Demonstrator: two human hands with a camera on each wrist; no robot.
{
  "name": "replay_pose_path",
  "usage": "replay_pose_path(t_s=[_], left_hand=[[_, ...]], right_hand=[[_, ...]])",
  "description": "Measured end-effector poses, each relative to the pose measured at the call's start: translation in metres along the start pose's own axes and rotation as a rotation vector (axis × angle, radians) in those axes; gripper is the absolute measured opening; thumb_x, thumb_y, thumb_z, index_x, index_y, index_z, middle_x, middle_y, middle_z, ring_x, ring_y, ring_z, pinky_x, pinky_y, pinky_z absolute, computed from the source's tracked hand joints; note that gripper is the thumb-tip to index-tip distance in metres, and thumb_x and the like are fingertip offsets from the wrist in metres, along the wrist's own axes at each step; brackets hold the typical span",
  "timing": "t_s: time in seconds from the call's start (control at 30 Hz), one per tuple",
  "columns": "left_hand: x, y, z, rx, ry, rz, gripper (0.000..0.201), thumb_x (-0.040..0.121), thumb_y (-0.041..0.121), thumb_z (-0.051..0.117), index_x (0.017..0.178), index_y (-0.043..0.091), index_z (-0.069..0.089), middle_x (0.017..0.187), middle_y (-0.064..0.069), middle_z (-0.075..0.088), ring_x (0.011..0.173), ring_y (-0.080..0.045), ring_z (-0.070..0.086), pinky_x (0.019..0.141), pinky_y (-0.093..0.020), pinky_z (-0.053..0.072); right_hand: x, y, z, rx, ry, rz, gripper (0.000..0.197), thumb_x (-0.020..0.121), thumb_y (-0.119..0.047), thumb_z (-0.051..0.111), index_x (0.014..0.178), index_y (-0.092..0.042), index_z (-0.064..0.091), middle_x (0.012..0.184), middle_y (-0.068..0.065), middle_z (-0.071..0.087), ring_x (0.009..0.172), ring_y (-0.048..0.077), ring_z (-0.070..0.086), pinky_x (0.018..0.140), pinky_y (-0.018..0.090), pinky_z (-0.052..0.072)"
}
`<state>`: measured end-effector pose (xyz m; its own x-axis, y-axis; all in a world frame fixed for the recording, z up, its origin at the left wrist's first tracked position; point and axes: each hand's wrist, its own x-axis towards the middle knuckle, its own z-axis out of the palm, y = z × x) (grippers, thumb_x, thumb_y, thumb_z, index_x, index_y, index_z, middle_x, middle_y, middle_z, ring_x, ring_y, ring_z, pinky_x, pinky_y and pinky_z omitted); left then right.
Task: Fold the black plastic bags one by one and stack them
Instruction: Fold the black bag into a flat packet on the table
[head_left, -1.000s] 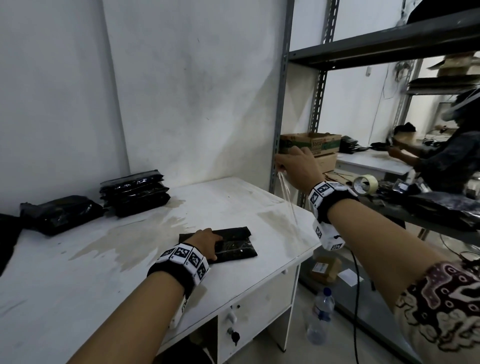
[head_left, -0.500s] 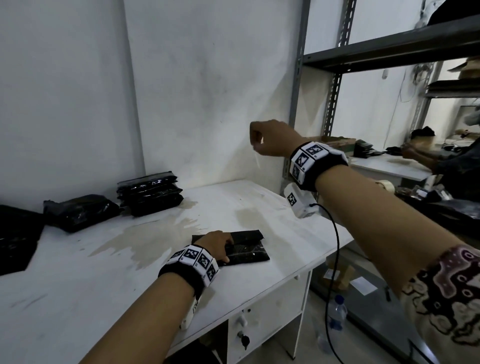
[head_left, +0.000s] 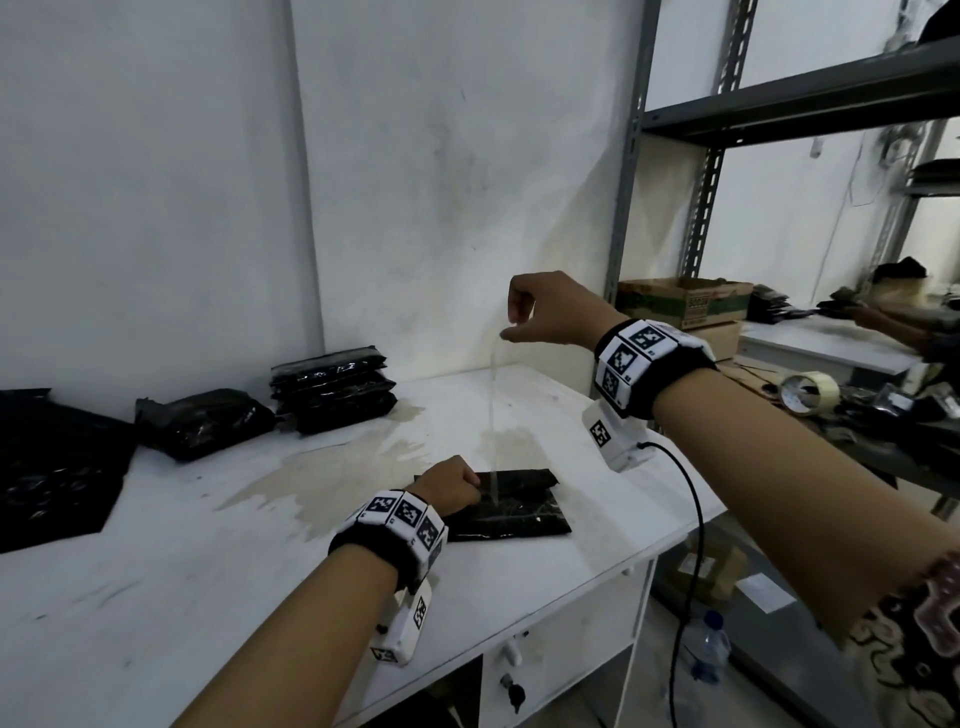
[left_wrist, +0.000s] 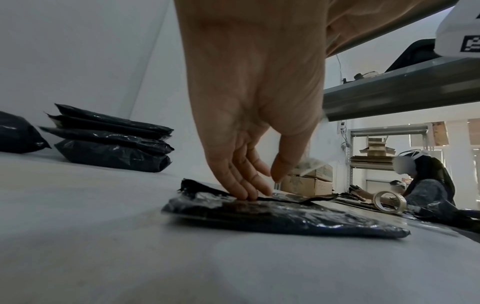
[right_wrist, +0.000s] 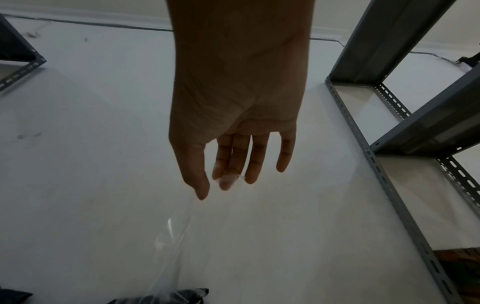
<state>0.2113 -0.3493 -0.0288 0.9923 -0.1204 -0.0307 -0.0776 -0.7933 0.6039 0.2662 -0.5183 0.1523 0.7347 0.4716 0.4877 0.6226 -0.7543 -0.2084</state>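
A folded black bag (head_left: 519, 512) lies near the front right corner of the white table (head_left: 208, 597). My left hand (head_left: 449, 483) presses its straight fingers (left_wrist: 249, 185) on the bag's folded flap (left_wrist: 272, 216). My right hand (head_left: 519, 322) is raised above the table behind the bag and pinches the top of a clear tape strip (head_left: 492, 415). The strip hangs straight down and its lower end reaches the bag's top. In the right wrist view the tape strip (right_wrist: 168, 246) trails from my fingertips (right_wrist: 226, 181) down to the bag (right_wrist: 182, 296).
A stack of folded black bags (head_left: 332, 389) stands at the back by the wall, a bulky black bundle (head_left: 202, 423) left of it, and a flat black bag (head_left: 52, 467) at far left. A metal shelf upright (head_left: 628, 182), cardboard box (head_left: 685, 301) and tape roll (head_left: 810, 392) stand right.
My right hand came away from the shelf upright with the tape strip and moved left over the table. The strip now hangs down onto the bag. My left hand stayed on the bag.
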Motion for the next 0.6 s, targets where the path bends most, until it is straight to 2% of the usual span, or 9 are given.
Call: replay_pose_path(t_s=[0.07, 0.17, 0.23, 0.3, 0.4, 0.53, 0.6], left_hand=[[0.002, -0.005, 0.001, -0.070, -0.010, -0.045, 0.023, 0.082, 0.013, 0.069, 0.085, 0.010, 0.046, 0.089, -0.012, 0.049, 0.077, -0.020, 0.044, 0.062, -0.024, 0.035], [0.003, -0.007, 0.000, -0.128, -0.062, -0.097, 0.073, 0.063, 0.033, 0.086, 0.110, 0.015, 0.034, 0.102, -0.008, 0.054, 0.093, -0.018, 0.052, 0.078, -0.031, 0.044], [0.001, -0.007, 0.000, -0.125, -0.128, -0.077, 0.092, 0.056, 0.033, 0.090, 0.119, 0.018, 0.025, 0.109, -0.009, 0.057, 0.098, -0.019, 0.054, 0.090, -0.036, 0.047], [-0.001, -0.008, -0.002, -0.134, -0.152, -0.053, 0.091, 0.063, 0.023, 0.089, 0.126, 0.017, 0.023, 0.110, -0.008, 0.058, 0.097, -0.019, 0.056, 0.091, -0.033, 0.045], [-0.004, -0.012, -0.005, -0.181, -0.135, -0.025, 0.089, 0.066, 0.016, 0.087, 0.130, 0.016, 0.025, 0.105, -0.005, 0.060, 0.091, -0.016, 0.057, 0.084, -0.028, 0.045], [-0.006, -0.014, -0.006, -0.269, -0.090, -0.012, 0.087, 0.064, 0.023, 0.088, 0.127, 0.017, 0.028, 0.101, -0.006, 0.058, 0.088, -0.015, 0.056, 0.074, -0.023, 0.043], [-0.009, -0.010, -0.006, -0.322, -0.032, -0.017, 0.080, 0.068, 0.031, 0.086, 0.121, 0.014, 0.029, 0.095, -0.005, 0.051, 0.084, -0.014, 0.051, 0.070, -0.024, 0.041]], right_hand=[[0.002, -0.001, 0.001, 0.013, 0.000, 0.004, 0.019, 0.074, -0.026, 0.073, 0.084, -0.015, 0.061, 0.082, -0.007, 0.064, 0.076, 0.012, 0.058, 0.075, 0.034, 0.052], [0.004, -0.002, 0.002, 0.002, -0.001, 0.007, 0.019, 0.074, -0.025, 0.073, 0.083, -0.014, 0.062, 0.076, -0.011, 0.061, 0.074, 0.009, 0.058, 0.075, 0.035, 0.052], [0.005, -0.004, 0.003, -0.001, 0.003, 0.006, 0.018, 0.074, -0.025, 0.073, 0.082, -0.013, 0.062, 0.074, -0.012, 0.059, 0.070, 0.006, 0.055, 0.074, 0.035, 0.052], [0.006, -0.005, 0.003, -0.001, 0.005, 0.009, 0.018, 0.073, -0.024, 0.073, 0.082, -0.013, 0.062, 0.072, -0.013, 0.058, 0.067, 0.004, 0.053, 0.074, 0.035, 0.052], [0.008, -0.004, 0.003, -0.011, 0.004, 0.022, 0.016, 0.073, -0.023, 0.073, 0.080, -0.014, 0.061, 0.071, -0.013, 0.058, 0.066, 0.004, 0.053, 0.073, 0.035, 0.052], [0.009, -0.004, 0.001, -0.008, -0.004, 0.047, 0.018, 0.074, -0.023, 0.073, 0.082, -0.012, 0.062, 0.071, -0.013, 0.057, 0.066, 0.004, 0.052, 0.073, 0.035, 0.052], [0.009, -0.004, 0.000, 0.008, -0.008, 0.050, 0.019, 0.074, -0.023, 0.074, 0.082, -0.011, 0.062, 0.071, -0.012, 0.058, 0.066, 0.005, 0.052, 0.073, 0.035, 0.052]])
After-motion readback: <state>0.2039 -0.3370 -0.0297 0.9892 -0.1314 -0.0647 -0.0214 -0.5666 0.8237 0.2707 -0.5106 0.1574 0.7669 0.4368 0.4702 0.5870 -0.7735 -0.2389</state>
